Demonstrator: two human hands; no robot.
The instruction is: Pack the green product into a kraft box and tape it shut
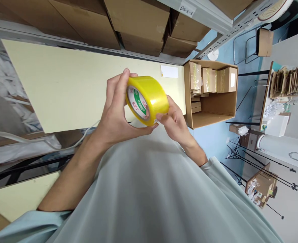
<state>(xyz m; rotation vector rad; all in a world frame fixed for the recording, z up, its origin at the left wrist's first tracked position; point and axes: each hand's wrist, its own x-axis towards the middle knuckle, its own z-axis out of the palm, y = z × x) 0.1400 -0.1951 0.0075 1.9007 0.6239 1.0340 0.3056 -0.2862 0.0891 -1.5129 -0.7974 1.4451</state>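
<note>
A thick roll of yellow packing tape (156, 96) is held up in front of my chest, its printed inner core facing toward the left. My left hand (113, 111) wraps around the roll, with fingers over the top and the thumb under its lower edge. On the other side, my right hand (173, 122) has its thumb against the lower right of the tape surface and its fingers curled behind. Whether a loose tape end is between those fingertips, I cannot tell.
Beyond my hands lies a pale yellow tabletop (70, 84) with a white label (169, 71). An open carton (212, 121) with several smaller boxes stands at its right end. Shelving with brown boxes (139, 20) runs along the back. A white cable (85, 133) hangs at the left.
</note>
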